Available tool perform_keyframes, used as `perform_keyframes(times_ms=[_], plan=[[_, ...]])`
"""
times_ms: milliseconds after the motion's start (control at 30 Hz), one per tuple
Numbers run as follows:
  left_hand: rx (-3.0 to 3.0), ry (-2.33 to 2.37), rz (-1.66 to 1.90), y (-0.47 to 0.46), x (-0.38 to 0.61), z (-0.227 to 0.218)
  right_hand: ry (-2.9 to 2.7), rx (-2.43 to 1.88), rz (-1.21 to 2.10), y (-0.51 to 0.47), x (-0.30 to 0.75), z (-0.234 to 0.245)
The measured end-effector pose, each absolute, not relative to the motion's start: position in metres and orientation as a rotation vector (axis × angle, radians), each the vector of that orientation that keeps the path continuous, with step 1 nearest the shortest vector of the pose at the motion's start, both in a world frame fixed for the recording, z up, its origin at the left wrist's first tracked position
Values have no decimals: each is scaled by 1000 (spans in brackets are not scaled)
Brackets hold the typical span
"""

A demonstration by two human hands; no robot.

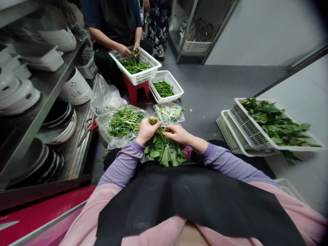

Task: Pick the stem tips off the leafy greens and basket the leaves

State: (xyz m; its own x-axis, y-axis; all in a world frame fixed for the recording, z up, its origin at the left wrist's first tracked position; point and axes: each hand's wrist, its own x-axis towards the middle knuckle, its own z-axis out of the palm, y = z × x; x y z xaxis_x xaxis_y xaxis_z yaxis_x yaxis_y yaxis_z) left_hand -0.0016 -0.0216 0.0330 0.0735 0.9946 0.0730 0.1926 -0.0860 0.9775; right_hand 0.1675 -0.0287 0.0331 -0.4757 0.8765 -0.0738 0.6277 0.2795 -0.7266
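A bunch of leafy greens hangs over my lap, its broad leaves pointing down toward me and its stems at the top. My left hand is closed round the stems, whose cut ends show above the fingers. On the other side, my right hand pinches at the same stems with thumb and fingers. Just beyond my left hand, a plastic bag lies spread on the floor with a heap of loose stems on it. A second clear bag with green pieces lies beyond my hands.
A co-worker handles green peppers over a white basket on a red stool. Another basket of peppers stands beside it. At right, stacked baskets hold leafy greens. Red-handled scissors lie on the dish shelf.
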Motion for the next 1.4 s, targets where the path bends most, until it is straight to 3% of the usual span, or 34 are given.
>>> perform_keyframes(times_ms=[233,333,500,700,867,1067,1267,1400], plan=[[1586,1320,1149,-19,-3,26,-2399,-1296,550,-30,165,26],[1568,1273,1192,-21,-2,28,-2120,-1368,746,-22,169,21],[1336,1210,1390,-19,-9,37,-1206,-1317,1347,-4,207,9],[1099,1097,1407,-12,-8,34,-1212,-1122,1966,-24,222,8],[1062,1040,1375,-13,-5,29,-1084,-1117,2253,-48,186,13],[1106,970,1361,-16,-7,27,-773,-1008,2387,-52,177,9],[1205,999,1508,-21,-12,40,-719,-1436,1922,-46,184,-6],[1253,1054,1474,-20,-11,41,-783,-1310,2030,-52,188,-4]])
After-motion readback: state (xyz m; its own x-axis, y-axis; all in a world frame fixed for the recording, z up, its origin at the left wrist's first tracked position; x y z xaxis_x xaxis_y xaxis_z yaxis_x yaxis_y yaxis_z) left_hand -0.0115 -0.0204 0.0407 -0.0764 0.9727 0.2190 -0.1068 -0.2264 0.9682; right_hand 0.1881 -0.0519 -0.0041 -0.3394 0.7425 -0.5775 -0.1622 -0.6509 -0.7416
